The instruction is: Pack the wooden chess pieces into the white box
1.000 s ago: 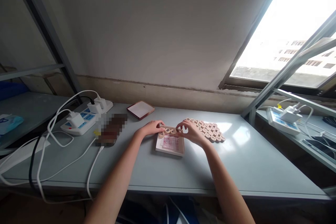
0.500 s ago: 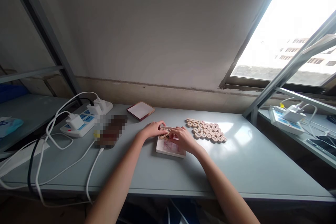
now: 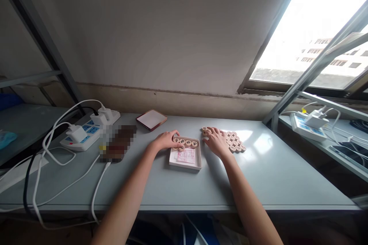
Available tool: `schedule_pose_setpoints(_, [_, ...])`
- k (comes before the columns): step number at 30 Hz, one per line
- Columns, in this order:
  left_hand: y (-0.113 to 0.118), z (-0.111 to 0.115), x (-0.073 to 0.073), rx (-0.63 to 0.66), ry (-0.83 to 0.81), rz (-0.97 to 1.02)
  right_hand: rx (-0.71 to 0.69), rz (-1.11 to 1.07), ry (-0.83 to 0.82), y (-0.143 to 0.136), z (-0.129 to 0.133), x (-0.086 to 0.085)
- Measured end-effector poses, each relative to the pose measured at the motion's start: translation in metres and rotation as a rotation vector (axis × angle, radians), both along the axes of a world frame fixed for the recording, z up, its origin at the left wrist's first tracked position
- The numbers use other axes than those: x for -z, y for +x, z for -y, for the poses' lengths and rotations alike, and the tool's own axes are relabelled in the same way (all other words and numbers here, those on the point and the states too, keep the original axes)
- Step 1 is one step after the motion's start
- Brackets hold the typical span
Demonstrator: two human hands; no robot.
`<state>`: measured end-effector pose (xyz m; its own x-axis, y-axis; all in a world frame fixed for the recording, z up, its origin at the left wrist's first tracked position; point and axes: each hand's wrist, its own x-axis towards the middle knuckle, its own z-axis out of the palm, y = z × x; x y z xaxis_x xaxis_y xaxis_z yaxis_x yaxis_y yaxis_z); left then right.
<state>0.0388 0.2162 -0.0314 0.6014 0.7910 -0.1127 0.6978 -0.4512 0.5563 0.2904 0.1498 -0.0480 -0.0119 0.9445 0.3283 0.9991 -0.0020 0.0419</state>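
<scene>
A shallow white box lies on the desk before me, with a red-printed paper in it. Several round wooden Chinese chess pieces lie along its far side, marked with dark characters. My left hand grips the box's far left corner, its thumb reaching inside by the pieces. To the right of the box, my right hand is over the left part of a group of Chinese chess pieces, fingers apart and touching or just above them. It hides part of that group.
A shallow box lid lies at the back of the desk. On the left are a power strip with chargers, loose white cables and a pixelated brown object. Metal frame posts stand at the desk's ends.
My right hand has left the box and moved right to the loose pieces, its fingers now spread. A row of pieces shows in the box. My left hand stays at the box's corner.
</scene>
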Motion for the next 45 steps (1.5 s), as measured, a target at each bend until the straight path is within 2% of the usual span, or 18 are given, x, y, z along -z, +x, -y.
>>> schedule_pose_setpoints(4, [0.0, 0.0, 0.001, 0.004, 0.007, 0.011, -0.044, -0.015, 0.002, -0.002, 0.0, -0.002])
schedule_pose_setpoints(8, [0.0, -0.001, 0.002, -0.007, 0.0, 0.026, -0.089, -0.092, 0.009, -0.006, 0.002, -0.013])
schedule_pose_setpoints(11, [0.0, -0.001, 0.003, -0.008, -0.005, 0.038, -0.156, -0.242, 0.021, -0.011, 0.006, -0.024])
schedule_pose_setpoints(13, [0.0, -0.001, 0.003, -0.005, -0.012, 0.042, -0.267, -0.409, -0.039, -0.016, 0.009, -0.032])
schedule_pose_setpoints(16, [0.0, 0.0, 0.002, -0.005, -0.021, 0.044, -0.461, -0.607, -0.222, -0.028, 0.013, -0.039])
schedule_pose_setpoints(18, [0.0, 0.0, 0.001, -0.002, -0.017, 0.047, -0.532, -0.609, -0.321, -0.036, 0.014, -0.039])
schedule_pose_setpoints(20, [0.0, 0.001, 0.0, 0.0, -0.007, 0.047, -0.559, -0.537, -0.348, -0.042, 0.014, -0.035])
schedule_pose_setpoints(27, [0.001, 0.0, 0.001, 0.006, 0.015, 0.031, -0.488, -0.36, -0.26, -0.045, 0.011, -0.023])
schedule_pose_setpoints(31, [0.001, 0.001, 0.001, 0.007, 0.022, 0.037, -0.44, -0.329, -0.247, -0.046, 0.013, -0.026])
schedule_pose_setpoints(40, [-0.001, -0.001, 0.003, 0.009, -0.006, 0.051, -0.451, -0.372, -0.265, -0.039, 0.013, -0.033])
schedule_pose_setpoints(42, [-0.002, -0.002, 0.004, 0.006, -0.009, 0.059, -0.381, -0.356, -0.193, -0.032, 0.012, -0.033])
schedule_pose_setpoints(45, [-0.002, -0.003, 0.006, 0.0, -0.026, 0.104, -0.168, -0.259, -0.057, -0.017, 0.013, -0.035])
